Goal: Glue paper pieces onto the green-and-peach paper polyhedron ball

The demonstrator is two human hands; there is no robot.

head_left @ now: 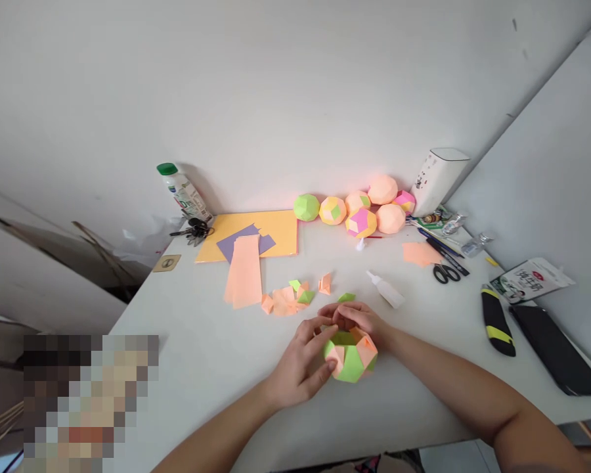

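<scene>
Both my hands hold a part-built paper ball of green and peach folded pieces, open at the top, just above the white table. My left hand grips its near left side with the thumb on the lower face. My right hand curls over its far rim, fingers pinched together there. Loose folded peach and green pieces lie just beyond my hands, with one green piece near my right fingers.
Several finished paper balls line the wall at the back. Peach strips lie on purple and orange sheets. A glue bottle, scissors, pens, a black-yellow tool, a black case, a bottle and keys surround them.
</scene>
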